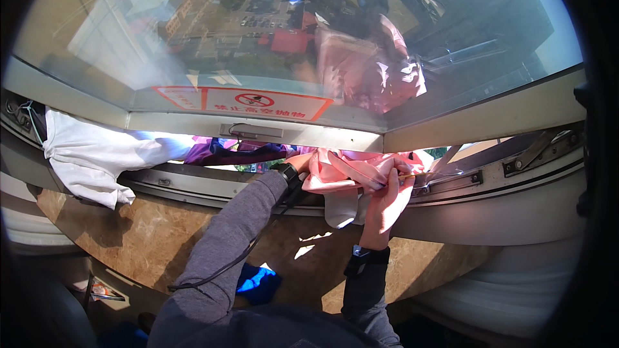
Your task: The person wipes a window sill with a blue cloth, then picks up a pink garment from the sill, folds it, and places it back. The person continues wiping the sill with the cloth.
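A pink garment point(346, 169) with a zip-like strip lies bunched in the gap beneath the tilted window. My left hand point(301, 161) grips its left side, most of the fingers hidden by the cloth. On the right, my right hand point(387, 195) pinches the garment's edge between thumb and fingers. Just below the pink cloth hangs a white sock point(340, 209), and another white piece beside it is partly covered by my right hand. Further left, a white garment point(92, 150) hangs over the window frame, with purple cloth point(217, 151) between it and my left hand.
The outward-tilted window pane point(232, 48) bears a warning sticker point(246, 101) and reflections. Metal hinge arms point(537, 154) sit at the right. Below runs a brown marbled sill point(179, 232) with blue cloth point(258, 282) on it. A dark cable point(232, 263) crosses my left sleeve. Pale curtains point(488, 290) flank the sill.
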`<action>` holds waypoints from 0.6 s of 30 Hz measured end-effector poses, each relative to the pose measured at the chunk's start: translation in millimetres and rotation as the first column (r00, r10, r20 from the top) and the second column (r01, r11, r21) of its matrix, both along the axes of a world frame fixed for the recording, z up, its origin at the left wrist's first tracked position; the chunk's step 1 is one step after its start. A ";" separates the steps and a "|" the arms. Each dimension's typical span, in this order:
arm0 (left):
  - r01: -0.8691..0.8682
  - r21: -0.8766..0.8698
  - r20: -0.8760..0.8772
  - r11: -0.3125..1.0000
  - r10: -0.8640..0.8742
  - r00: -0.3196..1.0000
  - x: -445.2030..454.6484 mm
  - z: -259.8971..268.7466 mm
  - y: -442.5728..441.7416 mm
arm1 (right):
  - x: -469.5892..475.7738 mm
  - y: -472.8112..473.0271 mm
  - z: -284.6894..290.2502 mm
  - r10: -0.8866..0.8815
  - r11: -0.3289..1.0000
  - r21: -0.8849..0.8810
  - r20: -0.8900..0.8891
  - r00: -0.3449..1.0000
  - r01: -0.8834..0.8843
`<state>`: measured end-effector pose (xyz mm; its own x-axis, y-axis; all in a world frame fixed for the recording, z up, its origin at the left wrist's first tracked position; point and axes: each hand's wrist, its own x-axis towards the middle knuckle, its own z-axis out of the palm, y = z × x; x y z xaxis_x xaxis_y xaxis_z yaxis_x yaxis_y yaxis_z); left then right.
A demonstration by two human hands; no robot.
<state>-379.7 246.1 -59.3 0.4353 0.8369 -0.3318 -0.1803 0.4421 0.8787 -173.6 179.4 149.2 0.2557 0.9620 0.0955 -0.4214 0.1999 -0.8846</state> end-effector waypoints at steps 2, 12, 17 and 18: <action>0.183 0.294 -0.185 0.938 -0.132 0.974 -4.9 12.4 5.2 | 1.9 0.5 -6.4 0.076 0.997 0.000 -0.094 0.993 -0.077; 0.178 0.155 -0.755 0.972 0.001 0.656 -61.0 111.8 -60.4 | -14.5 12.2 -31.3 -0.058 0.976 -0.211 -0.052 0.997 0.046; 0.284 0.072 -0.776 0.956 -0.125 0.619 -50.5 105.6 -54.8 | -7.5 12.3 -32.2 -0.040 0.990 -0.139 -0.002 0.999 0.039; 0.345 -0.097 -0.832 0.933 -0.266 0.487 -46.5 99.3 -41.9 | -5.5 12.5 -31.4 -0.054 0.990 -0.132 -0.008 0.999 0.053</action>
<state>-426.2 204.2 40.0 0.2352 0.7449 -0.6243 0.7695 0.2497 0.5879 -179.2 191.9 117.8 0.3073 0.9510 -0.0342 -0.4233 0.1044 -0.8999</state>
